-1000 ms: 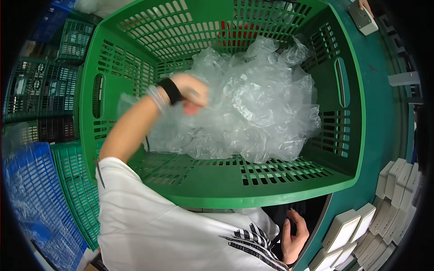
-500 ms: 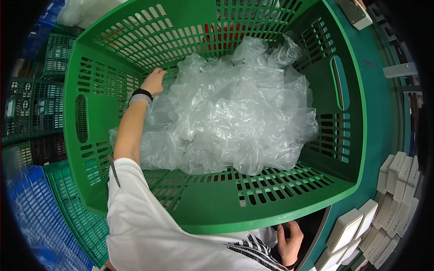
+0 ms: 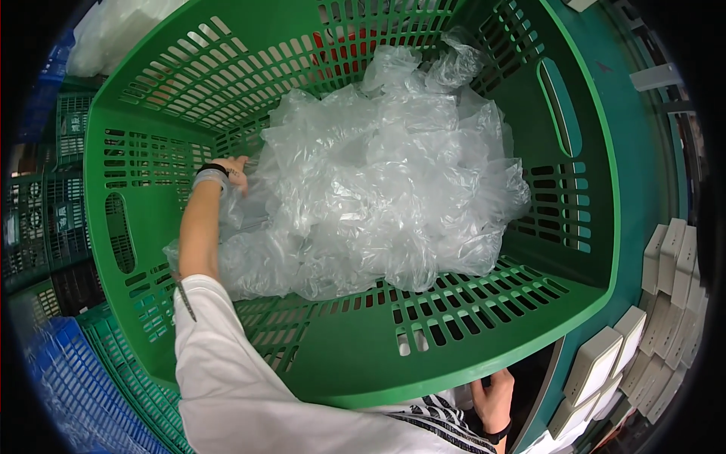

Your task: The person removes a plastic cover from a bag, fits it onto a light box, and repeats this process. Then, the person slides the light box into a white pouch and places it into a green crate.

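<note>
One left hand [image 3: 233, 168] digs into the crumpled clear plastic sheeting [image 3: 378, 181] at nine o'clock in the green slotted crate [image 3: 423, 356]; its fingers are buried, grip unclear. Likely gathering; lifting needs a firm bunch.

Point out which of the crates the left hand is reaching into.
The big green crate holding the crumpled clear plastic; the left hand is inside it. The other crates, blue and dark ones, sit outside at left.
</note>
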`<state>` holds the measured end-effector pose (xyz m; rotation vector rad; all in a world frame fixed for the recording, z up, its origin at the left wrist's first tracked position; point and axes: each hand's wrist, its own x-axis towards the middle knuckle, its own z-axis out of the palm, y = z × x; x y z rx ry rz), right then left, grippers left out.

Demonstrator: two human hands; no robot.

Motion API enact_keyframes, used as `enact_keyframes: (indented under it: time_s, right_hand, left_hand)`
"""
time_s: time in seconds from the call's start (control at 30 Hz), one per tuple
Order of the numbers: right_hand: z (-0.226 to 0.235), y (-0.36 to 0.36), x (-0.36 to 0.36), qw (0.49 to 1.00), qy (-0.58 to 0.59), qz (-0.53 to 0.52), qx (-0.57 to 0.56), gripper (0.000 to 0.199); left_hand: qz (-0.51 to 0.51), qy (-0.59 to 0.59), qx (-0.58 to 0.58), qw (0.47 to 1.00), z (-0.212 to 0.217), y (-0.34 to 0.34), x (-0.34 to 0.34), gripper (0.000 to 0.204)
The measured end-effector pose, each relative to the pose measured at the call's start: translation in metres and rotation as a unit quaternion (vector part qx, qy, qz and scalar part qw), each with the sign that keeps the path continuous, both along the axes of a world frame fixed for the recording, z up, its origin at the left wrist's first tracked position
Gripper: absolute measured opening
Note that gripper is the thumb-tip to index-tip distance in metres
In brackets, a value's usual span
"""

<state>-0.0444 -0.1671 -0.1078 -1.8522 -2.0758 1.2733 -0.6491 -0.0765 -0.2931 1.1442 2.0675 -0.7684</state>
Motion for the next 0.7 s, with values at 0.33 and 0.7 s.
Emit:
enact_keyframes:
  time_s: [0.33,0.7]
  right_hand:
    - [-0.005,-0.007,0.009,1.0,0.003,-0.006,0.017,0.026]
    - [-0.002,-0.012,0.028,0.998,0.043,-0.016,0.052,0.032]
  left_hand:
    - [-0.159,-0.116,0.046,0.979,-0.008,-0.053,0.016,0.092]
    - [-0.138,0.007,0.175,0.975,0.027,-0.065,0.006,0.082]
